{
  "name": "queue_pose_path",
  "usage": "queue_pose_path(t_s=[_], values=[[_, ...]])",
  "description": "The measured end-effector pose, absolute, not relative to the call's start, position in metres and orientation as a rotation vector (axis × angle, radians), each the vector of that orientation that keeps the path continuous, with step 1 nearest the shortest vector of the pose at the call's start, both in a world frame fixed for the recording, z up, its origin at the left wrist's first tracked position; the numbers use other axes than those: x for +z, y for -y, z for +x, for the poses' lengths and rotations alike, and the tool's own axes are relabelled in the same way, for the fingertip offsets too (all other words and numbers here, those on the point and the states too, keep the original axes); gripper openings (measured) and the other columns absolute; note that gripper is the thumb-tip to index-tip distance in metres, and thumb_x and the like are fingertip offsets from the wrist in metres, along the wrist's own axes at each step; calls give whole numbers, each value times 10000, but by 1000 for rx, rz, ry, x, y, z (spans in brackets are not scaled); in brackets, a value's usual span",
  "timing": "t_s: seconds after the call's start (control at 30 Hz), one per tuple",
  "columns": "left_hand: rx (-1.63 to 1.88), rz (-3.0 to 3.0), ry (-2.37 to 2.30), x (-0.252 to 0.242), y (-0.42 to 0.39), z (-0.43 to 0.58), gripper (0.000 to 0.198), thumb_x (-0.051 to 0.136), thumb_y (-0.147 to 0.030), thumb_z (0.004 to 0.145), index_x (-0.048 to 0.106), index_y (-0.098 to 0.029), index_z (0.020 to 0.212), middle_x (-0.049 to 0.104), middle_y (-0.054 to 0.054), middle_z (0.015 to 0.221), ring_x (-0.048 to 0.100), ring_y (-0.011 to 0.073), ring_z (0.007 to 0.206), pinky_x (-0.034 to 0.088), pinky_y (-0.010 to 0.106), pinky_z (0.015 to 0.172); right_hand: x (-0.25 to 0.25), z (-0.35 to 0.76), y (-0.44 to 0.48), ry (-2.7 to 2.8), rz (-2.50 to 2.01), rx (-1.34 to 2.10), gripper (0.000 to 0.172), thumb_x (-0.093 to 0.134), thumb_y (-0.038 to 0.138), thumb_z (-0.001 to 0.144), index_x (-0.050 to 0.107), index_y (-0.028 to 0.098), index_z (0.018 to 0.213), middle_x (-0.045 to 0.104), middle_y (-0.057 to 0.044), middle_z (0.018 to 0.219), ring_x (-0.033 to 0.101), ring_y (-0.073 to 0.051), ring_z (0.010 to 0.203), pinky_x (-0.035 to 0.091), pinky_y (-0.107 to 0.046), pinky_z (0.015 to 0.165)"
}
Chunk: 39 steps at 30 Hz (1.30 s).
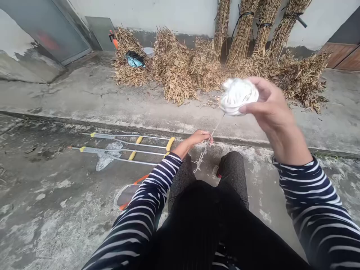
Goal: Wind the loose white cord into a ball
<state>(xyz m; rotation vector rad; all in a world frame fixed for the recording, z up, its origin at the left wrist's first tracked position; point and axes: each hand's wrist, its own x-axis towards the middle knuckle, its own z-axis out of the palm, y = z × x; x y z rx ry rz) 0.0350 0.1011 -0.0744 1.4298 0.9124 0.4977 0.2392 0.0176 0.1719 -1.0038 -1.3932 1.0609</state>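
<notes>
Raised at the right, my right hand (271,107) is closed around a white ball of string (239,96), thumb below and fingers behind it. A thin strand (218,125) runs from the ball down to my left hand (199,137). The left fingers pinch this strand in front of my knees. Below the pinch a tangled, pale end of the strand (200,161) dangles between my legs. The ball is slightly blurred, and part of the right hand's fingers is hidden behind it.
Two metal crutches (126,152) with yellow pads lie on the concrete at the left, a clear plastic bag (108,157) among them. A raised step (92,101) runs across. Dried plant bundles (177,71) lie along the wall; tied ones (243,28) stand upright.
</notes>
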Motion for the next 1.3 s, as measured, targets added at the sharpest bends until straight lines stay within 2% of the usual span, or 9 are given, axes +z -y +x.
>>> queue_pose_path(t_s=[0.1,0.23,0.37,0.53,0.63,0.83,1.07,1.17,1.3], values=[[635,1272,-774,-75,-83,33,370,727,-511,815,728,-148,746,733,53,742,732,218,959,461,381,1095,191,250,-24,1391,-935,888,482,855,89,531,709,299,940,671,-28,1126,610,-280,1134,579,-463,938],[779,1070,-604,-54,-67,32,507,793,-632,798,722,-167,986,738,46,777,752,233,979,495,387,1056,199,264,-36,1371,-991,798,503,848,102,490,730,374,896,710,-11,1070,614,-308,1052,571,-480,816],[838,1127,-469,-5,-80,43,514,813,-582,828,737,-166,1121,773,75,897,752,244,1038,491,407,1079,182,256,-41,1430,-1073,1016,525,886,120,438,723,279,911,719,-11,1000,632,-257,994,590,-455,846],[951,1245,-573,37,-107,65,376,734,-509,928,784,-158,1054,792,96,980,724,243,1063,525,391,1007,148,246,-43,1417,-1076,1208,573,886,150,456,716,245,995,693,-1,1002,653,-218,974,602,-389,791],[978,1242,-578,41,-106,71,346,739,-493,924,782,-152,964,785,82,909,722,232,1025,535,377,971,141,252,-44,1371,-1056,1275,582,865,130,462,718,231,1016,699,-10,1016,664,-218,972,602,-371,770],[854,1152,-416,23,-79,67,326,808,-462,849,724,-147,858,692,29,671,746,206,839,520,383,976,149,261,-43,1269,-1044,1201,585,867,118,439,713,244,990,710,-11,999,632,-233,956,590,-382,751],[794,1141,-572,-30,-68,53,358,782,-500,803,709,-149,818,740,56,745,755,233,939,497,388,1017,159,274,-45,1202,-1037,1136,561,827,107,434,748,218,978,739,-59,1047,656,-259,987,590,-413,769],[739,1146,-679,-62,-60,44,346,756,-501,793,716,-158,772,740,60,733,750,227,915,501,382,1010,171,285,-46,1188,-983,1062,582,803,86,431,758,213,997,736,-74,1094,668,-268,1020,603,-461,841],[622,1205,-842,-99,-55,35,357,770,-524,742,713,-173,703,717,44,666,727,217,843,496,393,1019,187,297,-45,1207,-962,929,519,831,92,473,782,247,966,721,-102,1272,667,-331,1106,594,-575,933]])
